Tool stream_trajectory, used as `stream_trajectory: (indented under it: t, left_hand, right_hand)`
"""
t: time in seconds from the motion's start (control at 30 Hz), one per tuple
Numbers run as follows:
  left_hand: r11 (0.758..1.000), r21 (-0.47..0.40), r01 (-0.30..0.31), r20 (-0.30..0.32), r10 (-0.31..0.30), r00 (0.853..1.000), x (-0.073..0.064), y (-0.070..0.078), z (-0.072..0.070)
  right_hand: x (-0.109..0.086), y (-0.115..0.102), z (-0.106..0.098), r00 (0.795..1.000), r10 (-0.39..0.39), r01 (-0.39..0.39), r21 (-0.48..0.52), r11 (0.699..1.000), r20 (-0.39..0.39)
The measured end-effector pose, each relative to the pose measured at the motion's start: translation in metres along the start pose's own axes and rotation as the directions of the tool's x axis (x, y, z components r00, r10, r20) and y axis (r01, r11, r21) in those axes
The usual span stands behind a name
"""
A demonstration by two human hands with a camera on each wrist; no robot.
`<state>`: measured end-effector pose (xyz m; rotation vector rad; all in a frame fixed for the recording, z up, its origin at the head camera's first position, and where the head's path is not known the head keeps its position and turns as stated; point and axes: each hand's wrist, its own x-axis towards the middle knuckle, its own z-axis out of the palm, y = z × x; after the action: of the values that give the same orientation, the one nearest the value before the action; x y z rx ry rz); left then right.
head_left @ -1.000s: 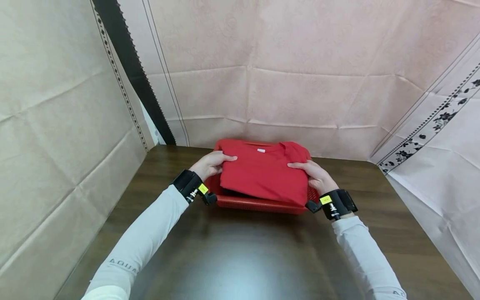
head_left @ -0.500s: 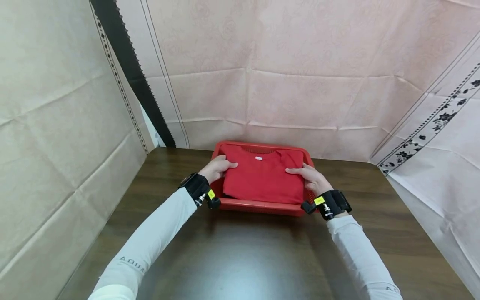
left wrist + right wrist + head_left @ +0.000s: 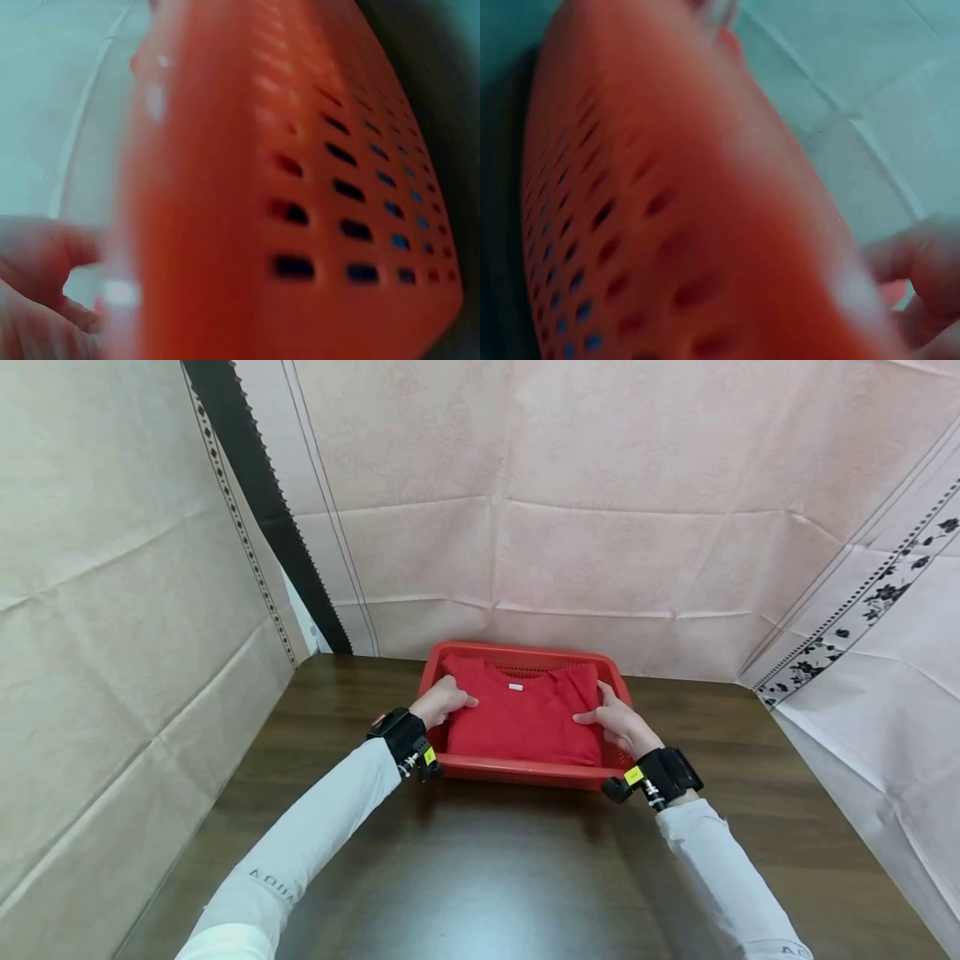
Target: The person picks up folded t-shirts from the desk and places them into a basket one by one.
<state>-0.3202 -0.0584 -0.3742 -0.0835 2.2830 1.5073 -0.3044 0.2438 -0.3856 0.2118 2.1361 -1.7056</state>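
A folded red T-shirt (image 3: 525,718) with a small white neck label lies flat inside a red plastic basket (image 3: 525,772). My left hand (image 3: 441,700) holds the shirt's left edge, thumb on top and the other fingers hidden at its side. At the right edge, my right hand (image 3: 618,722) pinches the shirt with its thumb over the cloth and its index finger along the side. Both hands reach over the basket's rim. From the left wrist the perforated front wall of the basket (image 3: 360,187) fills the view; the right wrist sees the same wall (image 3: 630,225) close up.
The basket stands at the back of a dark wooden table (image 3: 480,868), close to a cloth-covered back wall (image 3: 585,560). More cloth hangs at the left (image 3: 135,610) and right. Black camera straps sit on both wrists.
The shirt has gone down into the basket, its front edge now behind the front rim. More of the basket's back rim shows. Both hands have lowered with the shirt and moved slightly inward.
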Motion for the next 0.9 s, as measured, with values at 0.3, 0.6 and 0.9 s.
stream_trajectory:
  t: [0.3, 0.6, 0.9]
  left_hand:
    - [0.857, 0.514, -0.046, -0.018, 0.064, 0.998, -0.012, 0.003, 0.004]
    - [0.576, 0.804, -0.148, -0.063, 0.331, 0.942, -0.029, 0.013, 0.007]
    - [0.323, 0.877, -0.355, 0.332, 0.127, 0.935, -0.022, 0.008, 0.022]
  right_hand:
    - [-0.017, 0.007, 0.004, 0.974, -0.226, 0.2, -0.544, 0.815, 0.019]
    - [-0.029, 0.009, 0.012, 0.923, -0.384, 0.221, -0.818, 0.531, 0.0]
    - [-0.031, 0.011, 0.021, 0.865, -0.329, 0.494, -0.758, 0.425, 0.379]
